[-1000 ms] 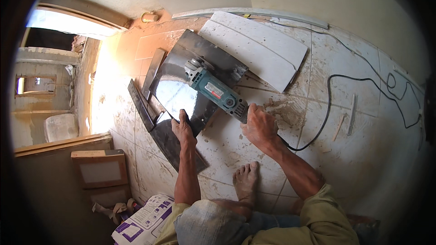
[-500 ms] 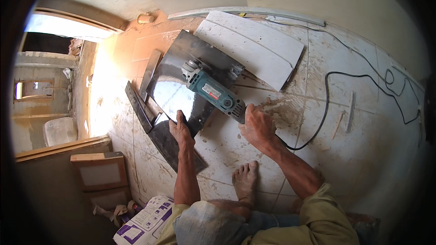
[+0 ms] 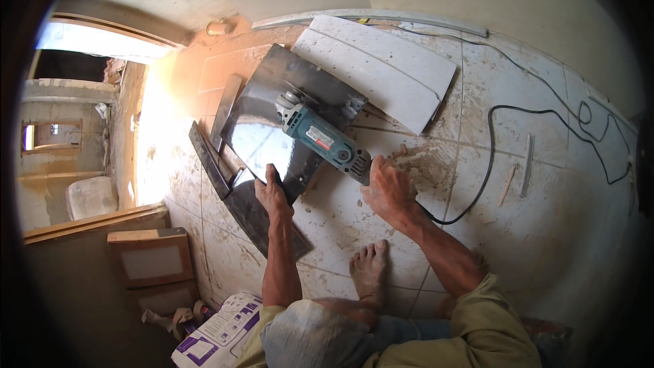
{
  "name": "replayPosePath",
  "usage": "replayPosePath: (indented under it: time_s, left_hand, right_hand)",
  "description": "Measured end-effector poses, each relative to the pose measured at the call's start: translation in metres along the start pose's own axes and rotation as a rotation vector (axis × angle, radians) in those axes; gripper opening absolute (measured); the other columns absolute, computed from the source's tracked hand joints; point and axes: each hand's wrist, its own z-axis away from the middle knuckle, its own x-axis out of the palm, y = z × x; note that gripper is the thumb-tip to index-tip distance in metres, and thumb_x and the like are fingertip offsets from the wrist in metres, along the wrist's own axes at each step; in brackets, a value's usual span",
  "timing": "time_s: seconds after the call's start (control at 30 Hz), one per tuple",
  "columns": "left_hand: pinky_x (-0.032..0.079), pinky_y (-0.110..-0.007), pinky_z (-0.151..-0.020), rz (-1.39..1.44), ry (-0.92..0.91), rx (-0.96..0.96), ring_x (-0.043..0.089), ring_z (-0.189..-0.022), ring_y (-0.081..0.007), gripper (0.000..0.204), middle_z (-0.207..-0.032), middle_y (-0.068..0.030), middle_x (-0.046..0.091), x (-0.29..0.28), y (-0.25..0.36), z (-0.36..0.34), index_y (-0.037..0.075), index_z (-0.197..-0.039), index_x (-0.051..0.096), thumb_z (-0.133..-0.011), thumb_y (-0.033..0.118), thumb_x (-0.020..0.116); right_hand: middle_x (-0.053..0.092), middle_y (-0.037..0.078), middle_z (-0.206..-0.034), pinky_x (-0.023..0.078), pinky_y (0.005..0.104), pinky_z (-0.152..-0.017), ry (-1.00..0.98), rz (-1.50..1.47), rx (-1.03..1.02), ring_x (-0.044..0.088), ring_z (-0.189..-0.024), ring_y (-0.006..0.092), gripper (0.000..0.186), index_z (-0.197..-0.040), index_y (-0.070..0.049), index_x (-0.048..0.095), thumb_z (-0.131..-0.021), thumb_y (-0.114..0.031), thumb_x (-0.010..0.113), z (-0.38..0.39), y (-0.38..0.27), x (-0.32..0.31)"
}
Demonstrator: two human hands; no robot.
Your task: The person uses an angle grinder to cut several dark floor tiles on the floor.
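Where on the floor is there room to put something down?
Bare floor lies right of the black cord, past the two sticks. It is crowded around the dark tile, grinder, white tile and both hands, left hand and right hand.

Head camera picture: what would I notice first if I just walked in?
Probably the teal angle grinder in the middle, lying on a dark shiny tile. The right hand grips its rear end, and the left hand presses on the tile's near edge. A bare foot rests on the dusty floor just below.
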Motion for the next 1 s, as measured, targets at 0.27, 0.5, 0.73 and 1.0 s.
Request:
replayPosePath:
  time_s: [0.27,0.5,0.73,1.0]
  left_hand:
    - [0.050,-0.029,-0.061,0.039,-0.002,-0.036,0.054,-0.073,-0.0118,0.038,-0.086,-0.0021,0.057,-0.0009,0.0012,0.0007,0.002,-0.106,0.056,-0.091,0.033,0.072]
    - [0.049,-0.028,-0.059,-0.014,0.040,-0.032,0.054,-0.071,-0.0111,0.037,-0.084,-0.0016,0.056,0.0048,0.0007,0.0020,0.002,-0.104,0.056,-0.091,0.033,0.073]
    - [0.048,-0.027,-0.055,0.015,0.025,-0.024,0.051,-0.067,-0.0084,0.033,-0.080,0.0010,0.054,0.0029,0.0010,0.0011,0.003,-0.099,0.056,-0.092,0.031,0.072]
    - [0.046,-0.026,-0.054,0.058,-0.005,0.008,0.050,-0.065,-0.0081,0.031,-0.079,0.0019,0.053,0.0033,0.0030,0.0017,0.005,-0.095,0.055,-0.093,0.031,0.072]
  right_hand:
    - [0.063,0.020,-0.088,0.058,0.0391,-0.064,-0.039,0.067,-0.005,0.070,-0.074,0.0321,0.037,-0.096,0.004,0.051,-0.077,-0.018,0.074,0.0006,-0.0041,-0.0070]
    - [0.063,0.021,-0.088,0.058,0.0408,-0.065,-0.042,0.058,0.028,0.070,-0.077,0.0338,0.036,-0.096,0.003,0.051,-0.077,-0.017,0.073,0.0020,0.0005,-0.0036]
    - [0.063,0.019,-0.088,0.059,0.0403,-0.064,-0.031,0.117,0.010,0.071,-0.074,0.0303,0.035,-0.096,0.001,0.051,-0.077,-0.019,0.073,0.0033,0.0006,-0.0027]
    - [0.063,0.024,-0.088,0.058,0.0442,-0.068,-0.065,0.034,0.055,0.069,-0.077,0.0372,0.044,-0.097,0.004,0.049,-0.073,-0.019,0.079,0.0043,-0.0009,-0.0036]
